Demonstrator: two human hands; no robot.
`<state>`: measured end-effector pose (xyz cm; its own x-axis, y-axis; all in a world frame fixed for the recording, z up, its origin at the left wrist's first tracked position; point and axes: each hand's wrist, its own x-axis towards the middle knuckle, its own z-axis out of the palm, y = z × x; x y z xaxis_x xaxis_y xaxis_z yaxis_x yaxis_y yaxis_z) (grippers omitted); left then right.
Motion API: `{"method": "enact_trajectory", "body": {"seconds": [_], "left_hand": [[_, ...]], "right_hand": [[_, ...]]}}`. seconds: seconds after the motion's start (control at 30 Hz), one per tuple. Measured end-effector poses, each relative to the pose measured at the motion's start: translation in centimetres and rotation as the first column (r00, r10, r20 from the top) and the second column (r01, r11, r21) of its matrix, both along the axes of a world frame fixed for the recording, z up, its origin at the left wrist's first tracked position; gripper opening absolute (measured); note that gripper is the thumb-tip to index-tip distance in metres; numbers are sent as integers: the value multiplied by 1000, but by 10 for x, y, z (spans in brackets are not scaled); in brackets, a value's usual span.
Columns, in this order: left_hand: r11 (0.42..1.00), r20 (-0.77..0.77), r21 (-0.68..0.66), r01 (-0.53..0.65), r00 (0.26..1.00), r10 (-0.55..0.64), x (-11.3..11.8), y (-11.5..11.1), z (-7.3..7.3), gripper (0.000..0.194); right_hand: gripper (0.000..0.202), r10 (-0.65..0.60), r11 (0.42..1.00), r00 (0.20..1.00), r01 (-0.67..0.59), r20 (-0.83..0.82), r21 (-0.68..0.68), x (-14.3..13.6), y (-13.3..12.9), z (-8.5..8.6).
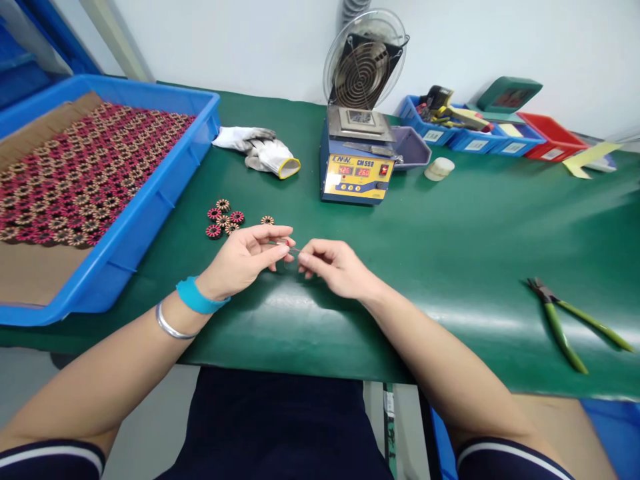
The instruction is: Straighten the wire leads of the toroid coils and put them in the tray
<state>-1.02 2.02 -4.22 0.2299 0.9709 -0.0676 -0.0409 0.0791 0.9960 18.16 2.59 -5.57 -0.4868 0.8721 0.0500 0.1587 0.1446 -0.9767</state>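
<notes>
My left hand [253, 253], with a blue band and a silver bangle at its wrist, is closed in a pinch over the front part of the table. Between its fingertips is a small part with a bit of red and thin wire, mostly hidden by the fingers. Close by on the right, my right hand [333, 267] pinches a thin wire [294, 250] that runs across from the left fingertips. Just beyond my left hand lie several red and copper wire-wound ring coils [223, 221], with a single copper ring coil [267, 220] apart from them.
At left stands a blue tray [165, 193] of many ring coils. White work gloves [263, 147] lie behind. A solder pot [357, 160] with a fan [361, 70] stands at the back, near a small round container [439, 169] and bins [480, 140]. Green-handled cutters [560, 320] lie right.
</notes>
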Motion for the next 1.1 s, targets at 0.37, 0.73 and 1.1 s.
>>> {"method": "enact_trajectory", "body": {"seconds": [0.37,0.73,1.1], "left_hand": [[997,-57,57,-50,997,54,3,1,-3,44],[968,-25,189,-163,985,171,6,0,-9,45],[945,-200,318,-72,970,141,10,-9,-15,44]], "right_hand": [[28,-45,999,998,44,40,19,-5,-5,-3],[36,-31,968,998,17,-53,-249,-8,-5,1],[20,-432,848,890,455,-142,271,-10,-8,-2]]}}
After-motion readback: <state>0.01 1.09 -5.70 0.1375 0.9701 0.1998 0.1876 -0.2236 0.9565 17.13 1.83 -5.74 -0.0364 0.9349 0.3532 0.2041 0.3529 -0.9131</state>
